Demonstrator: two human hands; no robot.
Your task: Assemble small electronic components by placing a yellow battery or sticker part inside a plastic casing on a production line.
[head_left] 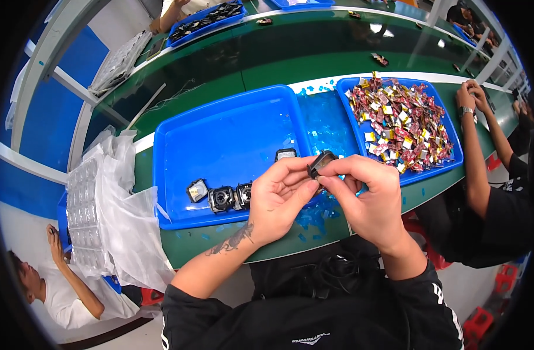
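Black part (322,164), small and framed, is raised above the bench (188,240), toward the middle of its near edge. Past the bench's left end, a co-worker in a white shirt (68,297) lifts a hand (56,242), the thing in it too small to tell. Clear moulded trays (83,204), partly covered by thin whitish film (127,216), stand at that left end. Next comes a large blue tray (220,140), mostly bare inside; toward its near edge sit a pale-faced unit (197,191) and, just to its right, a black housing (221,199) with a round lens. Another housing (242,195) stands beside that one, partly hidden by the left hand (281,201). Near the tray's right wall lies a second pale-faced piece (285,153). The left hand, fingers curled, grips the black part from the left, while the right hand (366,189) pinches it between thumb and forefinger. Behind them, blue sheeting (328,125) with scattered blue scraps covers the bench. To its right, another blue tray (350,108) carries a heap of small maroon, white and yellow pieces (401,128). Farther along the bench's near edge, a dark-clad co-worker's two hands (474,96) meet close together, their contents unclear.
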